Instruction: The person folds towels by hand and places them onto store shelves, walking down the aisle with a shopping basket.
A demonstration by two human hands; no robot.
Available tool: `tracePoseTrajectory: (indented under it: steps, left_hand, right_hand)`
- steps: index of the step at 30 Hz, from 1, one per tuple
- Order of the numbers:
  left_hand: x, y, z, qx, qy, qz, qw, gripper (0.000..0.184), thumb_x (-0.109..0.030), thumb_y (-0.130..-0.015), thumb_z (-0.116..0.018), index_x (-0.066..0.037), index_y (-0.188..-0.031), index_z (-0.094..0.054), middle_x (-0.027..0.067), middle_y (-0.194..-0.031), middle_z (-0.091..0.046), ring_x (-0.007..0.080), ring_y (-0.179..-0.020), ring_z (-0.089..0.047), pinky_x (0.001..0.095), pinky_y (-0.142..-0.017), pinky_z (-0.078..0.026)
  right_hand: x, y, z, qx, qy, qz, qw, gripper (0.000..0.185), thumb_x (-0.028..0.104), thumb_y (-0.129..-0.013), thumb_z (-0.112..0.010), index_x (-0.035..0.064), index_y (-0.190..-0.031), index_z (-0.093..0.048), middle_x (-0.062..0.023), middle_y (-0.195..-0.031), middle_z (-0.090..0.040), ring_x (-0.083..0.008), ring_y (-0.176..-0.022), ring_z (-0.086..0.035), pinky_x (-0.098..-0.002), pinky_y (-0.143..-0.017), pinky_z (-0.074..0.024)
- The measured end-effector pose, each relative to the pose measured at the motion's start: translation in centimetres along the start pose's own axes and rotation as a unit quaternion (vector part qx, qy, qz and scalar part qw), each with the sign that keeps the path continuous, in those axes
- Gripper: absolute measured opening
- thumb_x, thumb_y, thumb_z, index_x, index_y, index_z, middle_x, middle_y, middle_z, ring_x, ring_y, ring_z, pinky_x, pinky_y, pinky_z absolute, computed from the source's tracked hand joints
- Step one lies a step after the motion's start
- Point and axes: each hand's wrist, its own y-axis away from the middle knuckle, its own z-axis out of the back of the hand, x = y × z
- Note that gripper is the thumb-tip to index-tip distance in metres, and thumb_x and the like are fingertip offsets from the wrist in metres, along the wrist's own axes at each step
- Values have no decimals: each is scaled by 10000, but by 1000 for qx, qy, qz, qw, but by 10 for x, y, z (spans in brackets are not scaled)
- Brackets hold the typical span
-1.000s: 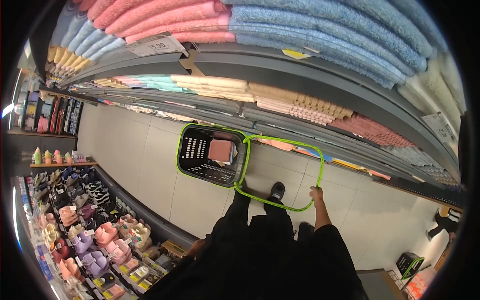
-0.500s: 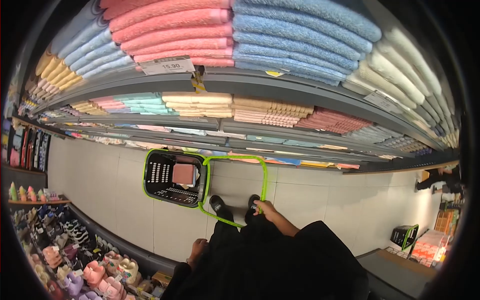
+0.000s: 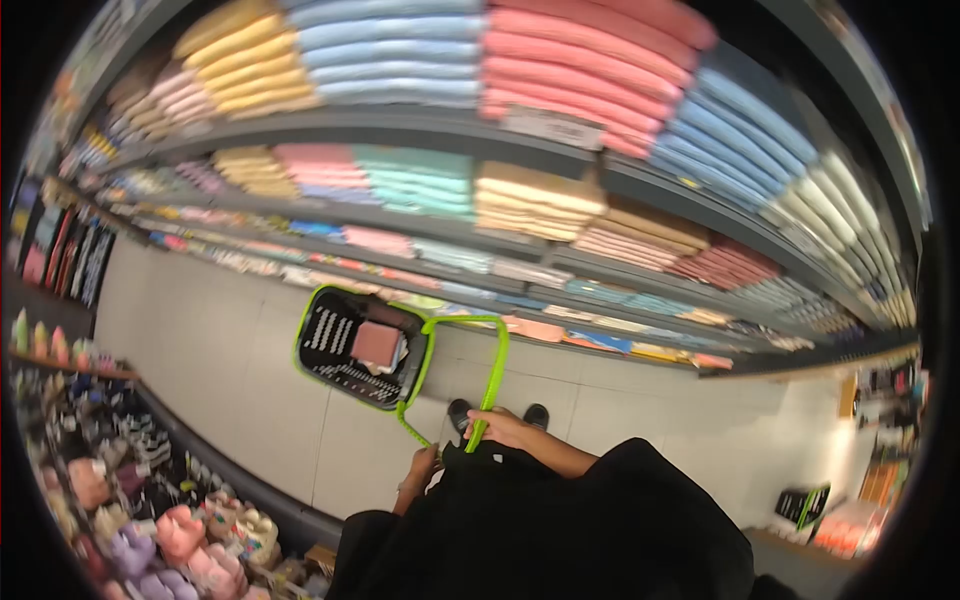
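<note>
A black shopping basket (image 3: 320,375) with a bright green rim is at floor level left of my feet. Inside lies a pinkish-brown square item (image 3: 376,345) on top of some white things. My right hand (image 3: 492,427) is closed around the basket's green handle (image 3: 492,365), near its lower corner. My left hand (image 3: 424,464) is low beside my dark clothing, close to the near arm of the handle. Its fingers are blurred and partly hidden, so whether it touches the handle does not show.
Shelves (image 3: 400,125) of folded towels (image 3: 590,60) in pink, blue, yellow and cream run across the front. A display of slippers (image 3: 180,535) stands at lower left. Another black and green basket (image 3: 800,507) is at the far right on the tiled floor (image 3: 270,400).
The view has swung left, so the towels appear farther right. My right hand has come nearer my body with the handle, and my left hand has risen toward the handle.
</note>
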Motion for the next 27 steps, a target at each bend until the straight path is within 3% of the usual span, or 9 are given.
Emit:
tracePoseTrajectory:
  steps: [2, 7, 11, 14, 17, 20, 25, 27]
  left_hand:
    - [-12, 5, 4, -21, 105, 0, 994, 279, -170, -860, -542, 87, -962, -512, 165, -792, -600, 288, -657, -610, 386, -617, -533]
    - [-22, -9, 40, -98, 80, -7, 992, 193, -81, -789, -549, 89, -874, -515, 162, -720, -562, 283, -590, -582, 412, -518, -521]
    - [-11, -16, 58, -121, 72, -14, 990, 167, -48, -746, -534, 90, -839, -512, 176, -727, -561, 278, -570, -577, 403, -450, -498]
    - [-13, -6, 63, -83, 56, -34, 994, 139, -36, -734, -509, 84, -804, -502, 173, -687, -545, 278, -557, -577, 391, -441, -489]
    - [-2, -13, 54, -204, 30, -52, 977, 119, -47, -750, -555, 67, -713, -551, 141, -604, -541, 248, -485, -536, 366, -430, -431]
    - [26, -33, 48, -225, -14, -80, 971, 153, -68, -726, -568, 83, -705, -552, 170, -607, -563, 268, -505, -568, 393, -436, -442]
    - [56, -50, 16, -187, -265, -97, 941, 219, -104, -700, -584, 112, -728, -599, 221, -676, -627, 308, -581, -629, 398, -504, -485]
    - [47, -39, 0, -190, -200, -75, 958, 234, -114, -701, -586, 116, -737, -613, 221, -688, -635, 307, -599, -634, 393, -524, -487]
  right_hand:
    - [2, -12, -23, 31, 7, -13, 999, 216, 233, -875, -616, 31, -932, -564, -125, -874, -636, -268, -886, -638, -389, -843, -499]
    - [20, -36, -52, 61, -41, 7, 997, 199, 202, -867, -586, 30, -965, -567, -147, -912, -638, -282, -923, -622, -427, -862, -486]
    - [53, -54, -52, -2, -123, 74, 990, 174, 200, -843, -587, 48, -920, -555, -115, -798, -598, -276, -807, -592, -426, -831, -482]
    - [62, -67, -41, -49, -129, 78, 987, 155, 212, -837, -596, 70, -831, -533, -82, -695, -536, -258, -718, -545, -422, -814, -471]
    - [59, -67, -32, -60, -152, 56, 985, 189, 223, -841, -598, 90, -753, -498, -64, -639, -485, -244, -676, -506, -423, -809, -458]
    - [57, -56, -28, -76, -163, 43, 983, 216, 220, -849, -592, 100, -716, -472, -60, -625, -469, -245, -667, -491, -430, -808, -449]
    - [65, -25, 3, -70, -161, 43, 984, 208, 209, -865, -572, 104, -724, -460, -72, -636, -467, -260, -675, -488, -460, -820, -439]
    - [71, -19, 11, -76, -138, 49, 986, 204, 220, -875, -561, 106, -742, -455, -76, -649, -471, -267, -680, -489, -471, -818, -439]
